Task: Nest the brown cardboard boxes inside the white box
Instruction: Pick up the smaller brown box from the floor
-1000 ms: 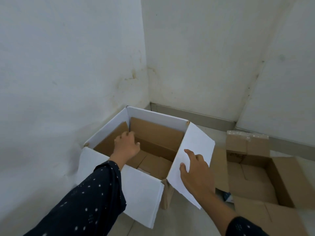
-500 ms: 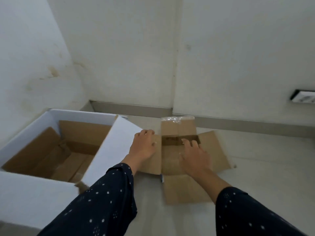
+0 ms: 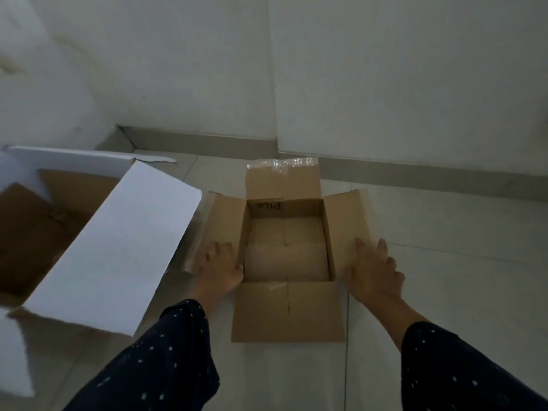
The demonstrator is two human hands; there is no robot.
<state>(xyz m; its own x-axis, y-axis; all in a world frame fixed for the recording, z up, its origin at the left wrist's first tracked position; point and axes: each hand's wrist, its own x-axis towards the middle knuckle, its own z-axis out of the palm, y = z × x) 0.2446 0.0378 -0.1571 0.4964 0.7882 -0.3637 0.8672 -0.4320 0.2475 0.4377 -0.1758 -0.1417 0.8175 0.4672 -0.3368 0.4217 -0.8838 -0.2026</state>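
Brown cardboard box [image 3: 286, 256], open on floor, flanked by flat-spread left hand [image 3: 218, 269] and right hand [image 3: 375, 271] on its side flaps; white box [image 3: 115, 241] to their left already holds one brown box; this one not yet nested.

Room corner. Pale plastered walls [image 3: 385, 69] meet at a vertical seam; the left wall [image 3: 44, 69] carries faint stains. A grey skirting strip [image 3: 415, 173] runs along the wall base. Light glossy floor tiles [image 3: 459, 262] show thin grout lines. Illumination is dim and diffuse.
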